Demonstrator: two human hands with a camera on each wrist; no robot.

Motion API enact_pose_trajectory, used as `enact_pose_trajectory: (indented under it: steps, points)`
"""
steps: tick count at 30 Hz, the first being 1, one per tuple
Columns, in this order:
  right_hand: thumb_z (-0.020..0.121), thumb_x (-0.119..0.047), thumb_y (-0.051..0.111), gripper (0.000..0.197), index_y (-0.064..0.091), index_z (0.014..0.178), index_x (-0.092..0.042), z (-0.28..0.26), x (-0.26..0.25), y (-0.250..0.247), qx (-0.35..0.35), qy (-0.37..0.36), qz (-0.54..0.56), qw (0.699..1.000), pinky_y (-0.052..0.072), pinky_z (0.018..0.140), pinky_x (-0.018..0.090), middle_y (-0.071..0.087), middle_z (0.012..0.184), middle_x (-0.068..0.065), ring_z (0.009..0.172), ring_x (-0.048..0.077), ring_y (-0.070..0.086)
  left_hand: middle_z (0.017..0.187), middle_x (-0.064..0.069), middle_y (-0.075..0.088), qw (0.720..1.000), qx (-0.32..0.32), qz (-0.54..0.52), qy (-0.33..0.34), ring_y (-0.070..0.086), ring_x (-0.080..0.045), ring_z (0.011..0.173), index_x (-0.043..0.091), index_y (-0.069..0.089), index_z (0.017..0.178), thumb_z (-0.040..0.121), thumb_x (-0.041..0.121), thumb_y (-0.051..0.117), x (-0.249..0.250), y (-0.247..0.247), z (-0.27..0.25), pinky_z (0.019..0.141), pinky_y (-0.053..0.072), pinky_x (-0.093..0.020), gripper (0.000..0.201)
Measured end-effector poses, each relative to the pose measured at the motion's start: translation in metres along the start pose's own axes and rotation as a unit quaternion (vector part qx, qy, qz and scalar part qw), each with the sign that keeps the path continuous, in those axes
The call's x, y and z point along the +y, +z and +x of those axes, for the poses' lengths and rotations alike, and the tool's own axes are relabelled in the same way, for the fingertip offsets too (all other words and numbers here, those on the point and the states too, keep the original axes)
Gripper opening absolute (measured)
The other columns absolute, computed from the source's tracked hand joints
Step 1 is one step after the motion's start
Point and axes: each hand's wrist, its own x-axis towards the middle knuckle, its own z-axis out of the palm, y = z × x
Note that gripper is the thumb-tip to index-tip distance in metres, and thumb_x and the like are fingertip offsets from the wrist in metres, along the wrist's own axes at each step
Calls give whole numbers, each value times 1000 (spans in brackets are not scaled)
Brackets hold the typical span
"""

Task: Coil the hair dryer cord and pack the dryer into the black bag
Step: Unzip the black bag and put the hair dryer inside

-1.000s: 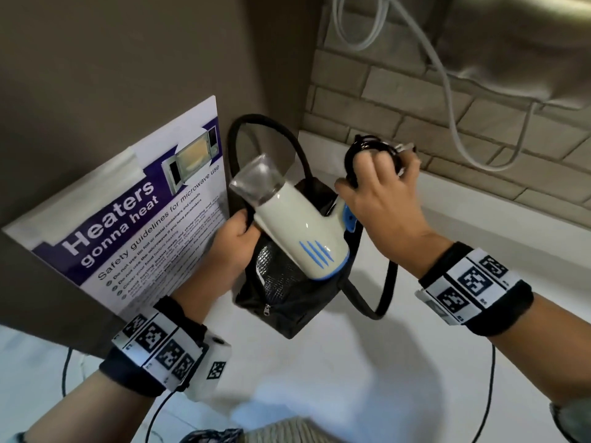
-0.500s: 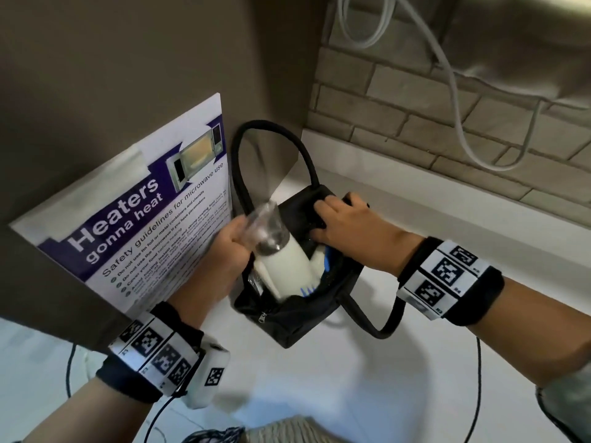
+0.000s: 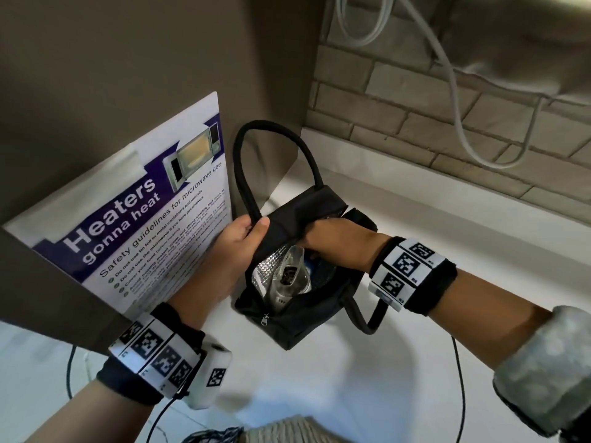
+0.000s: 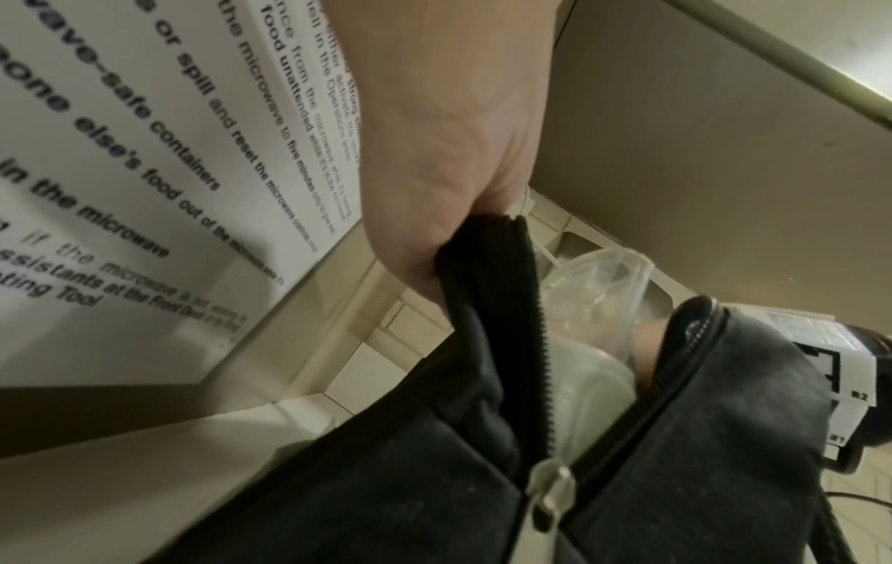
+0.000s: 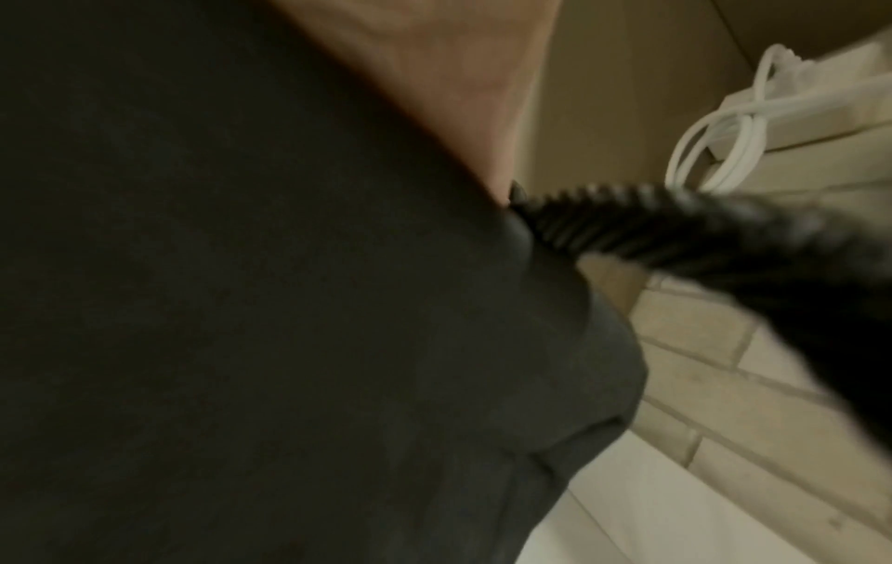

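The black bag (image 3: 319,318) stands open on the white counter, with silver lining showing inside. The hair dryer (image 3: 289,278) lies in it, its clear nozzle pointing up; the left wrist view shows the nozzle (image 4: 598,282) and white body between the zipper edges. My left hand (image 3: 252,230) grips the bag's left rim (image 4: 482,267) at the base of the upright handle. My right hand (image 3: 339,241) reaches into the bag under the back flap. Its fingers and the cord are hidden. The right wrist view shows mostly black fabric (image 5: 241,305).
A microwave safety poster (image 3: 144,219) leans on the brown wall just left of the bag. A brick wall (image 3: 415,129) with a hanging white cable (image 3: 454,91) runs behind. The second bag handle (image 3: 367,324) droops to the right over the white counter (image 3: 319,394).
The dryer went from above the bag down into it. My right hand, which held the coiled cord, followed it inside. My left hand moved up to the rim by the handle.
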Motion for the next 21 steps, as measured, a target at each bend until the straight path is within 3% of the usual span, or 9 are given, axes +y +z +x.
enact_pose_trajectory:
  steps: [3,5,8,10,12,14,16,19,21]
  points:
    - [92,-2,43,34,57,122,-7,-3,-3,-4,-22,9,60,998,40,88,31,60,120,17,110,31,57,94,-23,68,1000,-1,-3,1,66,-37,95,20,59,75,74,58,59,2,0,-2,93,47,-62,38]
    - [91,-1,44,30,61,114,-6,-4,-2,-5,-4,26,87,996,39,84,29,63,115,18,106,31,58,92,-20,70,1000,3,-10,7,67,-36,91,13,60,83,77,54,61,2,-1,-1,92,50,-55,42]
    - [91,-10,44,24,66,101,-11,-4,5,-6,30,79,63,994,48,80,32,67,103,10,97,28,63,67,-15,59,999,32,22,31,56,-30,65,16,50,69,78,53,62,3,-5,0,72,48,-41,40]
    - [94,-18,43,25,66,101,-12,-9,7,-12,0,74,78,994,49,82,37,68,101,6,94,25,63,75,-17,67,997,38,43,43,64,-35,72,15,53,76,75,54,63,1,-8,-1,77,54,-46,40]
    - [97,-24,38,28,63,103,-12,-17,4,-21,-70,57,116,989,46,87,34,67,105,5,93,22,59,84,-13,72,995,58,65,57,69,-32,83,15,55,90,78,41,69,0,-8,-3,84,55,-48,32]
    - [99,-28,34,33,62,107,-12,-24,0,-28,-122,62,116,984,40,85,29,64,108,7,90,20,51,92,-7,68,990,95,69,81,68,-25,89,20,49,101,79,27,74,1,-6,-6,84,54,-36,34]
    - [98,-31,34,33,61,107,-13,-27,-4,-31,-131,75,100,984,35,79,28,58,97,7,86,19,46,97,-8,60,981,119,81,131,65,-25,87,23,35,108,78,14,74,5,-2,-12,76,51,-26,50]
    - [97,-34,35,31,61,104,-18,-30,-8,-31,-121,81,86,986,30,80,29,48,89,-3,96,20,49,98,-1,48,965,108,104,214,63,-26,83,33,24,103,72,11,72,13,3,-26,70,58,-39,61]
    - [97,-39,35,32,61,97,-21,-32,-7,-30,-94,82,84,989,28,83,33,52,94,-4,105,19,45,105,-1,40,937,76,232,250,57,-27,92,30,29,102,66,17,71,16,5,-36,74,56,-45,58]
